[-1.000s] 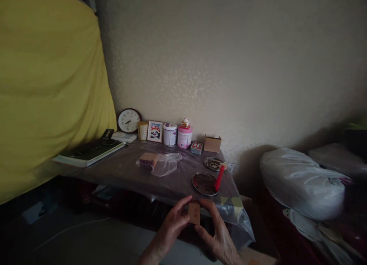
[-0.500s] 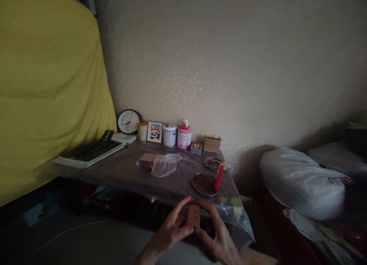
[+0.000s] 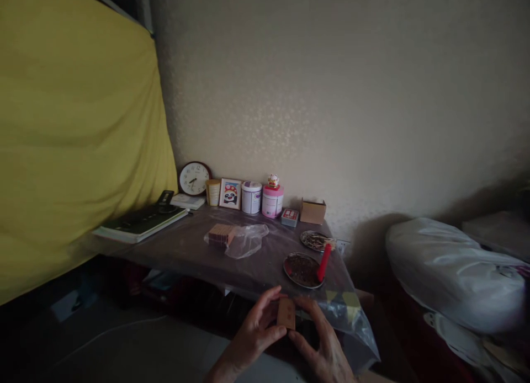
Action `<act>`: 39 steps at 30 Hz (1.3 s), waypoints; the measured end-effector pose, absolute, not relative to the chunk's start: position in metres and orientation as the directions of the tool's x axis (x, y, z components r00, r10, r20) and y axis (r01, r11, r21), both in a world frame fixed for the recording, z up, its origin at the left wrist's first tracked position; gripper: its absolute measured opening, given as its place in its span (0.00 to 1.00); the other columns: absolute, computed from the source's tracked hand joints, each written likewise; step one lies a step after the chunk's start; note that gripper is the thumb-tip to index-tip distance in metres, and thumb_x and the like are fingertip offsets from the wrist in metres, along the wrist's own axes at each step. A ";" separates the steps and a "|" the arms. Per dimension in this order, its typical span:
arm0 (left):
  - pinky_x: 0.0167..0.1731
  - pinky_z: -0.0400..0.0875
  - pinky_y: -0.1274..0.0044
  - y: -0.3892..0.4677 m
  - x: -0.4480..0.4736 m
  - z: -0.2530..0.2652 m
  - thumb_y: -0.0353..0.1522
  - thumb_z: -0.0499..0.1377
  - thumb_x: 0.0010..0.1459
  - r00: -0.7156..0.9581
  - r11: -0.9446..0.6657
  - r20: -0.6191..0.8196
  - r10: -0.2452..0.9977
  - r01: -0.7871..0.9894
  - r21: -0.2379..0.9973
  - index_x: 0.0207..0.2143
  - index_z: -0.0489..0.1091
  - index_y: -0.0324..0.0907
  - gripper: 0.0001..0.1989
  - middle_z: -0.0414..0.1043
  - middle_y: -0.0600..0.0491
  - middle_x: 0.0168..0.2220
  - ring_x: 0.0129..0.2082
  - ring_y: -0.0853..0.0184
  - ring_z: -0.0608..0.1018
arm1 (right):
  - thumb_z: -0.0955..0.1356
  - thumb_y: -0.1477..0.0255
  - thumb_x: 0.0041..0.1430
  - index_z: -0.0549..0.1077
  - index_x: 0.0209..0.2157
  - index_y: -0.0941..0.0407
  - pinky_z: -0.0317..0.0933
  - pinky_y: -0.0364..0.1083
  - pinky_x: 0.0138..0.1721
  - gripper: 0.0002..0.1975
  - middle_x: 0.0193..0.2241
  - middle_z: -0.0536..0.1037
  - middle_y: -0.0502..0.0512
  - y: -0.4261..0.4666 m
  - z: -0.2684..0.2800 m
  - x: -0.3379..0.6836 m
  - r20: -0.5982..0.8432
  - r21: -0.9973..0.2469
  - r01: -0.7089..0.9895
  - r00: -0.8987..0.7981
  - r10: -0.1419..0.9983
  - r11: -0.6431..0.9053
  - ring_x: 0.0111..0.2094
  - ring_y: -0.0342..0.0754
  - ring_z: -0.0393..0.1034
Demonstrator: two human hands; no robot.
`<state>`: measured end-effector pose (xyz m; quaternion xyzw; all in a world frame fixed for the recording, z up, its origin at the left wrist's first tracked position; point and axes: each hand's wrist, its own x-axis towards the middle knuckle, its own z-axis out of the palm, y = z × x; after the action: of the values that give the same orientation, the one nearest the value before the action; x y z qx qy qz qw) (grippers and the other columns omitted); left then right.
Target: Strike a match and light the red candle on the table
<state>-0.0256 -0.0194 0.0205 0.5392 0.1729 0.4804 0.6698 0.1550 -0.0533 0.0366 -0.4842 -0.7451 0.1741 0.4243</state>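
Between my two hands, just off the table's front edge, is a small brown cardboard matchbox (image 3: 286, 314) with faint reddish print on its face. My left hand (image 3: 259, 333) grips its left side, thumb at the lower end and index finger near the top. My right hand (image 3: 325, 344) curls round the right side, with its thumb by the lower corner and index finger by the upper end. The box's back is hidden. Beyond them, a stack of similar brown boxes (image 3: 221, 234) lies partly in a clear plastic bag (image 3: 247, 241).
Past my hands stands a round metal plate (image 3: 295, 278) of dark bits with a red stick-like piece (image 3: 324, 262). Behind it, another plate (image 3: 305, 240) holds thin sticks. A clock (image 3: 194, 178), tins (image 3: 251, 197) and an open carton (image 3: 313, 211) line the wall.
The whole view has shifted slightly, so the table and hands appear a little further right and lower. Both hands keep their hold on the matchbox.
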 end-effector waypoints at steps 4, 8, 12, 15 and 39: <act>0.55 0.56 0.65 -0.019 -0.025 0.021 0.30 0.62 0.49 0.464 -0.059 0.287 0.838 -0.447 0.893 0.54 0.58 0.51 0.29 0.62 0.48 0.55 0.57 0.58 0.64 | 0.67 0.65 0.55 0.64 0.50 0.52 0.63 0.48 0.50 0.21 0.48 0.72 0.56 -0.051 0.036 0.155 0.465 -0.673 0.573 -0.165 0.870 0.468 0.50 0.51 0.67; 0.56 0.55 0.63 -0.018 -0.025 0.021 0.32 0.62 0.49 0.461 -0.060 0.281 0.842 -0.437 0.897 0.53 0.59 0.49 0.29 0.61 0.46 0.57 0.57 0.56 0.63 | 0.67 0.65 0.55 0.65 0.49 0.52 0.63 0.48 0.50 0.19 0.47 0.72 0.56 -0.051 0.038 0.154 0.459 -0.677 0.577 -0.156 0.875 0.458 0.50 0.52 0.68; 0.56 0.55 0.62 -0.016 -0.024 0.017 0.32 0.63 0.48 0.454 -0.064 0.294 0.841 -0.456 0.887 0.53 0.60 0.48 0.28 0.62 0.46 0.57 0.58 0.55 0.63 | 0.67 0.65 0.55 0.64 0.50 0.51 0.63 0.47 0.50 0.20 0.48 0.72 0.55 -0.051 0.039 0.154 0.459 -0.673 0.579 -0.161 0.874 0.460 0.50 0.50 0.67; 0.55 0.56 0.62 -0.015 -0.024 0.015 0.32 0.63 0.48 0.465 -0.061 0.300 0.833 -0.462 0.885 0.53 0.60 0.47 0.28 0.65 0.46 0.55 0.57 0.55 0.65 | 0.67 0.65 0.55 0.64 0.49 0.51 0.63 0.48 0.50 0.19 0.48 0.72 0.56 -0.051 0.038 0.154 0.465 -0.665 0.585 -0.161 0.870 0.464 0.49 0.51 0.68; 0.54 0.59 0.63 -0.020 -0.024 0.022 0.28 0.60 0.49 0.433 -0.091 0.262 0.863 -0.376 0.922 0.52 0.61 0.47 0.26 0.66 0.47 0.55 0.56 0.56 0.65 | 0.65 0.62 0.56 0.66 0.49 0.51 0.63 0.49 0.51 0.19 0.49 0.71 0.56 -0.052 0.040 0.152 0.457 -0.635 0.633 -0.153 0.876 0.442 0.50 0.52 0.66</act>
<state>-0.0238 -0.0198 0.0223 0.5565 0.2185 0.4856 0.6377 0.1520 -0.0519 0.0396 -0.5069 -0.7447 0.1489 0.4079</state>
